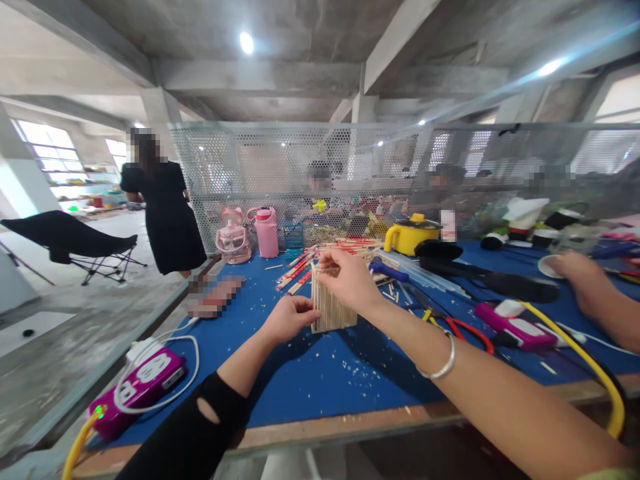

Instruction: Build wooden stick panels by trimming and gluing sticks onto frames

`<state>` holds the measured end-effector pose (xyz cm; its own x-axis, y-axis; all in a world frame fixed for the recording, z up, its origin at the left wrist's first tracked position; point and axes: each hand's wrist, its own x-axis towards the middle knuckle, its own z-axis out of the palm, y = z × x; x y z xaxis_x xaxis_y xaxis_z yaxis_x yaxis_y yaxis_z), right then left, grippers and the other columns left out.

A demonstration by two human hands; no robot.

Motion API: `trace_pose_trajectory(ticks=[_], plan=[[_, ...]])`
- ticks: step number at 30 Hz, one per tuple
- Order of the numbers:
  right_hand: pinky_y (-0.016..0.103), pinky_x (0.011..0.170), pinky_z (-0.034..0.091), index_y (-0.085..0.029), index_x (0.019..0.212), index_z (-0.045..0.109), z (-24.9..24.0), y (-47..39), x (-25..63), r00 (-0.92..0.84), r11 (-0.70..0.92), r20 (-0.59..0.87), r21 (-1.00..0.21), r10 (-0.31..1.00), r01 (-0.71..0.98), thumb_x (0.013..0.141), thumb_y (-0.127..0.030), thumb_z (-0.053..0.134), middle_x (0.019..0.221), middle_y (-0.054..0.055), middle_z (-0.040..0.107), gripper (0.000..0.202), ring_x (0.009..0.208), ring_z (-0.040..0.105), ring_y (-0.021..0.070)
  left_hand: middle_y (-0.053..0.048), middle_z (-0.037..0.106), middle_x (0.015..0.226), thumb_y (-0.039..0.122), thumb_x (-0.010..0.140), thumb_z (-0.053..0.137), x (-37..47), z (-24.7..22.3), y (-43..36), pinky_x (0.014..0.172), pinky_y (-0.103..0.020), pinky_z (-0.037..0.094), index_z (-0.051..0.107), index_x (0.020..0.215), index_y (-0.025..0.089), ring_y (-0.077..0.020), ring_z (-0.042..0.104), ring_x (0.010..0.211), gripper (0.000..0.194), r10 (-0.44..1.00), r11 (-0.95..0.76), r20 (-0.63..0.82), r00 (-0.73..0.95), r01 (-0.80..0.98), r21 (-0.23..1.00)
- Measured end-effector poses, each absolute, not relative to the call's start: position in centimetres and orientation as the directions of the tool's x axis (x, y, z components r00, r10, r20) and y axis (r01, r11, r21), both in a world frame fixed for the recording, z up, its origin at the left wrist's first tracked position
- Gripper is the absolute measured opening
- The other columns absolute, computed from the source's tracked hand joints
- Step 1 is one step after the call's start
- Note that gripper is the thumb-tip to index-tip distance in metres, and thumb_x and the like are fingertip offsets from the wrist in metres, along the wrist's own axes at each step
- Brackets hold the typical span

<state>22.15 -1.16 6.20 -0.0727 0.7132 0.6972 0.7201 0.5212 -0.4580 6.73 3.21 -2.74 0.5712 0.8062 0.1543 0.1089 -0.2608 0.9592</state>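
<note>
A small upright structure of pale wooden sticks (336,315) set side by side stands on the blue tabletop in front of me. My left hand (291,320) is closed at its lower left edge, thumb and fingers pinching there. Above its top edge my right hand (346,279) has its fingertips pressed together; anything between them is too small to make out. The right hand hides part of the structure's upper side. Behind it lies a loose pile of chopsticks (300,275), many in red-printed wrappers. A blue-handled tool (389,271) rests just right of my right hand.
Red-handled pliers (470,333), a purple power strip (520,327) and a yellow pot (413,237) are on the right. A co-worker's hand (583,277) reaches in there. Another purple power strip (145,383), a pink bottle (267,233) and perforated metal screen (240,160) are also around.
</note>
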Motion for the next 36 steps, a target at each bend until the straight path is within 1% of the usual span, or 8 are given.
trace_pose_trajectory(ticks=[4,7,11,14,20,28,33,36], plan=[[0.029,0.071,0.047,-0.02,0.081,0.058,6.1,-0.5,22.4,-0.092,0.537,0.696,-0.455,0.712,0.71,0.068,-0.014,0.06,0.079,0.001,0.066,0.014,0.075,0.062,0.0155,0.002,0.059,0.059,0.034,0.066,0.071,6.7,-2.4,3.1,0.054,-0.023,0.037,0.067,0.073,0.012,-0.0095,0.048,0.052,0.023,0.811,-0.244,0.156,0.564,0.084,0.966],[0.031,0.077,0.048,-0.02,0.09,0.059,6.4,-0.2,22.7,-0.107,0.552,0.695,-0.459,0.711,0.696,0.071,-0.016,0.06,0.086,0.002,0.067,0.02,0.082,0.063,0.0166,0.002,0.057,0.057,0.033,0.066,0.073,6.6,-1.9,2.9,0.053,-0.022,0.038,0.066,0.071,0.012,-0.0083,0.047,0.05,0.022,0.823,-0.19,0.128,0.553,0.056,0.98],[0.037,0.094,0.042,-0.019,0.109,0.055,6.6,-0.6,23.6,-0.026,0.55,0.787,-0.407,0.617,0.729,0.075,-0.024,0.062,0.11,0.008,0.063,0.035,0.104,0.057,0.0218,0.002,0.059,0.058,0.033,0.066,0.074,6.4,-1.6,2.9,0.053,-0.022,0.042,0.063,0.071,0.013,-0.0075,0.051,0.05,0.023,0.837,-0.034,0.016,0.548,0.022,0.999],[0.039,0.097,0.04,-0.019,0.111,0.052,5.6,-1.0,24.6,0.053,0.531,0.821,-0.415,0.569,0.739,0.079,-0.028,0.058,0.114,0.01,0.06,0.034,0.109,0.054,0.0237,0.001,0.061,0.061,0.031,0.065,0.076,6.2,-1.6,3.1,0.058,-0.024,0.047,0.06,0.072,0.014,-0.0083,0.056,0.052,0.024,0.841,0.113,-0.1,0.532,0.008,0.994],[0.039,0.084,0.046,-0.02,0.107,0.051,0.2,-0.5,26.7,0.174,0.427,0.657,-0.645,0.734,0.634,0.081,-0.037,0.056,0.104,0.009,0.062,0.032,0.096,0.058,0.0219,-0.004,0.067,0.066,0.021,0.069,0.074,6.1,-1.8,3.4,0.053,-0.019,0.049,0.059,0.074,0.013,-0.0085,0.061,0.053,0.018,0.821,0.333,-0.296,0.488,0.012,0.943],[0.034,0.07,0.049,-0.02,0.096,0.057,-2.9,-1.0,26.7,0.136,0.362,0.539,-0.711,0.831,0.603,0.078,-0.039,0.057,0.092,0.007,0.064,0.026,0.081,0.06,0.0198,-0.005,0.069,0.065,0.016,0.073,0.069,6.2,-2.0,3.6,0.051,-0.018,0.051,0.063,0.08,0.012,-0.009,0.062,0.051,0.01,0.794,0.441,-0.396,0.461,0.012,0.898],[0.032,0.063,0.05,-0.02,0.093,0.054,-3.4,-0.7,26.7,0.181,0.283,0.453,-0.772,0.873,0.57,0.076,-0.04,0.056,0.083,0.004,0.063,0.026,0.065,0.059,0.0164,-0.005,0.069,0.062,0.021,0.075,0.067,6.2,-2.4,3.9,0.049,-0.018,0.05,0.064,0.078,0.011,-0.0093,0.061,0.048,0.011,0.789,0.477,-0.441,0.429,0.025,0.878],[0.03,0.055,0.049,-0.021,0.092,0.052,-3.7,-0.4,26.9,0.194,0.231,0.389,-0.806,0.901,0.545,0.078,-0.043,0.053,0.072,0.001,0.063,0.026,0.058,0.06,0.0162,-0.005,0.07,0.064,0.021,0.075,0.068,6.1,-2.5,4.0,0.05,-0.017,0.05,0.065,0.078,0.012,-0.0083,0.06,0.047,0.011,0.785,0.485,-0.449,0.426,0.027,0.874]])
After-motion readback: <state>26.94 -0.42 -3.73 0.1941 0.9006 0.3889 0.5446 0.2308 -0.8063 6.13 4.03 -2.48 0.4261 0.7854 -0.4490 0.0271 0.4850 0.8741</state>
